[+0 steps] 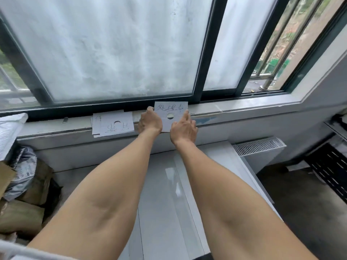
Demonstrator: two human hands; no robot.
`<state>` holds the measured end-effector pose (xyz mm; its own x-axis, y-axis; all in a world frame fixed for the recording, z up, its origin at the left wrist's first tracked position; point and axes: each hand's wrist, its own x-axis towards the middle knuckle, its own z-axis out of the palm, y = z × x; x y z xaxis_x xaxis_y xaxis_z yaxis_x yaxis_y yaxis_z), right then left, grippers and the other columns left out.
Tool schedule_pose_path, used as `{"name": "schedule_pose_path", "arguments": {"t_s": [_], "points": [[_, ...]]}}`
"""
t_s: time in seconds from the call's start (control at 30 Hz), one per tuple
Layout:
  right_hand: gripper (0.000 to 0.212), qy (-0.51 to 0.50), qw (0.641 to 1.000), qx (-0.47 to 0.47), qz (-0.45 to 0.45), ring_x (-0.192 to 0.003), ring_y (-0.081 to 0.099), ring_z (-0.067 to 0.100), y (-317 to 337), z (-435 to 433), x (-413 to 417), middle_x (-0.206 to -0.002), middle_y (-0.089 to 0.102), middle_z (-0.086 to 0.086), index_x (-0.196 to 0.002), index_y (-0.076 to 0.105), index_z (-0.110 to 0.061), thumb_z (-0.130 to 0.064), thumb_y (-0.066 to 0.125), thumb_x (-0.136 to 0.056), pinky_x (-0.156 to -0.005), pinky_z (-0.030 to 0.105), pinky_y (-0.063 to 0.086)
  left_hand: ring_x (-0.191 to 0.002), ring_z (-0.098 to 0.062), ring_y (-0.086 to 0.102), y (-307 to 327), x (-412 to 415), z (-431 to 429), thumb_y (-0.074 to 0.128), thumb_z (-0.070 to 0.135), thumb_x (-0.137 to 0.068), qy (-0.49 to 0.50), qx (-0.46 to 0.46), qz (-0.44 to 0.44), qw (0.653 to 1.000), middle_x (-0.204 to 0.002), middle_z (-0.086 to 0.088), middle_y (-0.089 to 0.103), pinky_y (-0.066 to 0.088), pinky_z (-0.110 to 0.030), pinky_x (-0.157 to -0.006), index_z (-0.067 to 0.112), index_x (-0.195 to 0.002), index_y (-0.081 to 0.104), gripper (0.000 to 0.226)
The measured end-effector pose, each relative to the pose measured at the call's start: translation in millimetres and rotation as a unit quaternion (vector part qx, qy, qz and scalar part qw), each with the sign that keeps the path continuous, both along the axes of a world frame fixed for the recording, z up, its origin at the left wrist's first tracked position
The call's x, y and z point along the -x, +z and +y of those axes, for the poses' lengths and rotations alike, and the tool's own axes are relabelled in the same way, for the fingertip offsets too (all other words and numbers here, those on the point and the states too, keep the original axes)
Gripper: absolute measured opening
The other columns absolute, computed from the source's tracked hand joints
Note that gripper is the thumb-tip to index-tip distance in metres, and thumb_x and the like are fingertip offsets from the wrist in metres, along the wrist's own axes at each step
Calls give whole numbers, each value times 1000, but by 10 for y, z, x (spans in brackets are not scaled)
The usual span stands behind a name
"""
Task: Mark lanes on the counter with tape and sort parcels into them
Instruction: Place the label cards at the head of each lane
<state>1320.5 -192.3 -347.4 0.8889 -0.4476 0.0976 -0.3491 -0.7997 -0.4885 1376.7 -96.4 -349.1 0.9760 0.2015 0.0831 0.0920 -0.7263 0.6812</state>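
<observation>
While both arms reach across counter, labelled card sits on window sill, top edge against frame. Left hand pinches card's left edge; right hand grips right edge, index finger extended. Card stack lies on sill just left. Parcels piled far left.

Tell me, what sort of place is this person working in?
Probably a makeshift parcel-sorting corner by a sliding window, not a proper depot: handwritten cards on the windowsill, bagged parcels heaped at the left, and a white counter below.
</observation>
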Motion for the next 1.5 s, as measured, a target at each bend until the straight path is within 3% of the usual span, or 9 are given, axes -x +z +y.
{"name": "schedule_pose_path", "arguments": {"t_s": [0.07,0.2,0.3,0.4,0.7,0.8,1.2,1.37,1.5], "points": [[67,-18,1000,0,5,-137,32,34,-51,-261,64,-158,29,11,-155,13,-6,-25,42,-98,-109,43,29,-95,-30,57,-16,55,-279,35,14,-96,-13,9,10,1000,-113,-11,65,37,-33,-72,15,-122,57,34],[61,-53,999,11,8,-130,38,35,-137,-857,89,-152,38,13,-152,22,-4,-26,39,-97,-103,44,31,-92,-32,62,-131,133,-820,42,16,-93,-19,41,51,998,-98,-11,67,40,-30,-69,12,-93,66,24],[59,-61,998,29,11,-124,42,33,-234,-1342,106,-144,48,12,-149,27,-3,-27,39,-97,-98,43,32,-97,-33,62,-260,188,-1259,43,19,-93,-6,37,79,996,-108,-13,67,45,-32,-75,9,-103,67,28],[53,-66,996,59,27,-118,45,32,-397,-1858,142,-133,57,13,-143,36,-4,-28,39,-96,-94,43,33,-96,-34,64,-418,277,-1767,44,21,-92,-2,33,93,995,-107,-14,69,44,-32,-73,10,-101,70,30],[29,-82,988,68,111,-114,45,31,-1164,-2954,268,-121,64,11,-118,49,-9,-24,34,-99,-91,41,32,-96,-37,63,-1054,388,-2827,40,20,-93,-10,22,178,984,-110,-17,69,49,-35,-78,6,-105,69,34],[30,-72,986,48,140,-116,44,30,-1434,-3151,240,-125,61,10,-121,46,-9,-24,34,-99,-91,40,32,-87,-33,60,-1314,344,-3005,38,18,-91,-8,34,207,978,-106,-14,69,45,-30,-72,7,-100,67,32],[36,-60,983,-13,174,-120,44,32,-2208,-3493,-351,-131,57,11,-128,42,-8,-22,40,-95,-96,41,33,-106,-32,62,-2033,-5,-3227,35,16,-93,-9,62,282,957,-125,-9,63,45,-27,-82,19,-126,60,42],[48,-58,979,-18,193,-127,41,34,-2432,-3529,-530,-136,53,13,-141,36,-6,-23,41,-96,-103,43,32,-83,-33,72,-2180,-119,-3253,27,10,-90,-20,89,305,948,-106,-12,69,58,-40,-85,17,-127,57,48],[50,-55,977,-35,203,-128,41,33,-2533,-3521,-603,-135,54,13,-143,35,-6,-21,41,-96,-100,43,32,-72,-30,73,-2260,-169,-3265,26,12,-92,-27,95,307,947,-112,-11,67,61,-39,-77,17,-133,53,49]]}}
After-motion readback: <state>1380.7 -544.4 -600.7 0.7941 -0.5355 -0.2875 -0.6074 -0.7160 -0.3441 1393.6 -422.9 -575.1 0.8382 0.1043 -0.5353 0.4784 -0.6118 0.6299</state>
